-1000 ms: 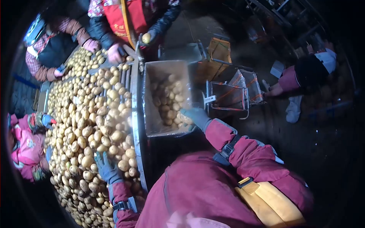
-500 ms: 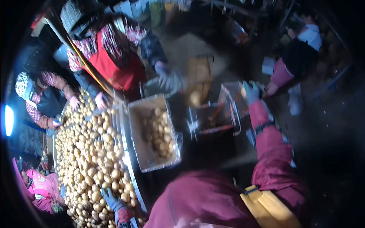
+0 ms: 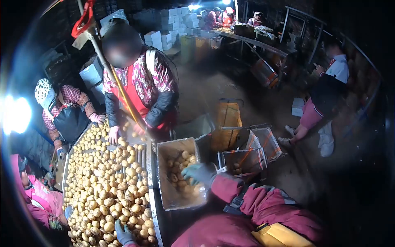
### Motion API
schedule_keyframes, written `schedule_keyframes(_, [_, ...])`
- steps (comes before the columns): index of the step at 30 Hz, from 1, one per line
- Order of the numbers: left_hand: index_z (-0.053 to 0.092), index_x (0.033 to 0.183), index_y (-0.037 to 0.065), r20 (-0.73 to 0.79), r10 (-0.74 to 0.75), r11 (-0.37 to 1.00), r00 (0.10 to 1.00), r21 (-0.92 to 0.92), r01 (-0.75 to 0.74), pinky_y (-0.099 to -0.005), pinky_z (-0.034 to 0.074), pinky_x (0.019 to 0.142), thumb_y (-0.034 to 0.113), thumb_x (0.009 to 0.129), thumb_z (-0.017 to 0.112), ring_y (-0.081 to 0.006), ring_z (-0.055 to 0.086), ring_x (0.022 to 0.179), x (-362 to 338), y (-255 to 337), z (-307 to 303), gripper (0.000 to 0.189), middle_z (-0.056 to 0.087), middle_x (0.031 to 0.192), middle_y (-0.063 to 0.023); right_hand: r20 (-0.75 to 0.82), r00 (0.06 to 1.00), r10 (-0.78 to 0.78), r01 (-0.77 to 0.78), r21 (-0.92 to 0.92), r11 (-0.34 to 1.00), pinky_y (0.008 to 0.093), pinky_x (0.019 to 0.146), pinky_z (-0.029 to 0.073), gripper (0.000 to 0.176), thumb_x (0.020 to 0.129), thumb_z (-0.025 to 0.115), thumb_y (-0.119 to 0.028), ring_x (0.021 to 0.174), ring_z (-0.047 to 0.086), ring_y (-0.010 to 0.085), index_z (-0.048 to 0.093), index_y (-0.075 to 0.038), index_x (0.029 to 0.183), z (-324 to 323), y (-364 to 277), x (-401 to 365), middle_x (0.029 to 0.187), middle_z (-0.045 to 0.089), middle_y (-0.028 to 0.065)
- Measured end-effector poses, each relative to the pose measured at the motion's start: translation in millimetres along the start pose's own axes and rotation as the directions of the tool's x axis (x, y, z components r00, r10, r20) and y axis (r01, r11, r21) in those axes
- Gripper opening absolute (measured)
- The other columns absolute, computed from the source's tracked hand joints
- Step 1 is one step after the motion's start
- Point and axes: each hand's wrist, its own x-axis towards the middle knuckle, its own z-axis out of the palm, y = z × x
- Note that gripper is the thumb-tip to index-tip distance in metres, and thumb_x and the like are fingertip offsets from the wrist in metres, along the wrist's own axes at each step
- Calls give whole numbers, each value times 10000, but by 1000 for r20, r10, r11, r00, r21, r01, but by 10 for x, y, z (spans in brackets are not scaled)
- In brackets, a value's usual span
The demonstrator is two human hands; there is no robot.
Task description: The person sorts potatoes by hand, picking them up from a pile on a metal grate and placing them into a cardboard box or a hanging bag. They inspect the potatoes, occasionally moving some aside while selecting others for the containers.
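My left hand (image 3: 124, 234), in a grey-green glove, rests on the potatoes (image 3: 108, 201) spread over the sorting table, its fingers stretched out and apart. No potato shows in its grasp. My right hand (image 3: 200, 173), gloved in the same colour, is over the lined crate (image 3: 177, 204) beside the table. Its fingers reach out flat above the potatoes (image 3: 175, 165) inside, slightly blurred. I see nothing held in it, though its palm side is hidden.
A metal rail (image 3: 152, 185) edges the table. Beyond my right hand stand a lined crate (image 3: 242, 155), another crate (image 3: 269, 142) and an orange crate (image 3: 228, 117). Co-workers' hands (image 3: 114, 134) touch potatoes across the table. A person (image 3: 329, 82) stands at right.
My right hand has swung left from the far crates to the crate by the table. A potato seen in mid-air is gone from there. My left hand stays among the potatoes; the view has tilted up.
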Motion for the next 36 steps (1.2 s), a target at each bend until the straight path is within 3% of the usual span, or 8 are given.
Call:
schedule_keyframes(1, [521,1488,253,-200,-94,924,975,-383,11,-443,543,790,514,970,619,-345,675,967,42,-145,90,589,691,1211,-184,45,999,23,-24,32,999,270,509,537,339,972,632,-335,571,643,148,712,-73,1171,204,46,61,991,741,85])
schedule_keyframes(3, [553,1383,57,24,-245,406,969,-905,125,-373,491,992,163,1016,587,-252,573,1168,-82,255,-778,383,583,1373,-146,177,984,23,-15,-42,999,295,579,577,337,1006,587,-329,610,675,160,694,-88,1216,573,-168,1,1081,734,108])
schedule_keyframes(6, [687,1170,-2,102,-276,-225,956,-974,38,-271,526,639,119,1000,567,-143,616,694,58,490,-1059,241,687,1011,-90,381,925,1,21,-54,998,276,565,575,367,1006,616,-344,600,678,147,670,-78,1252,1082,-266,22,1121,726,111])
schedule_keyframes(10, [687,1180,0,-295,-94,282,951,-924,-258,-323,552,629,200,1029,495,-184,671,741,-76,1305,-2061,316,684,1061,-114,595,799,81,-138,51,989,301,595,605,528,1009,607,-392,697,734,210,516,-96,1437,1708,-371,-32,1263,677,148])
schedule_keyframes(16, [589,1358,-26,-399,123,123,909,-902,-413,-354,492,1013,400,1061,412,-274,633,1170,-278,1948,-2141,548,645,1302,-182,582,776,242,-404,163,900,385,745,603,672,902,683,-607,909,714,237,562,-166,1394,2227,-261,-121,1217,682,112])
schedule_keyframes(24, [434,1498,-43,-24,258,61,966,-997,-41,-353,408,1111,207,1038,557,-272,513,1357,-631,1893,-1983,538,532,1474,-201,494,790,364,-474,114,873,311,510,490,435,884,742,-546,607,585,145,731,-119,969,2295,-102,-5,792,658,30])
schedule_keyframes(31, [660,1262,-7,-131,129,273,983,-948,-162,-359,490,1020,123,994,574,-267,647,1153,-749,1563,-2100,310,681,1262,-157,419,900,120,-137,10,991,247,494,472,368,1007,608,-353,565,599,103,748,-16,1047,2176,-188,-137,768,717,67])
schedule_keyframes(36, [707,1207,25,-68,-12,326,998,-944,-61,-301,512,943,168,1007,630,-164,661,1056,-1029,1264,-1903,258,728,1141,-92,491,815,310,-365,19,931,268,390,461,563,1043,446,-468,421,576,184,724,17,982,2346,122,116,688,683,105])
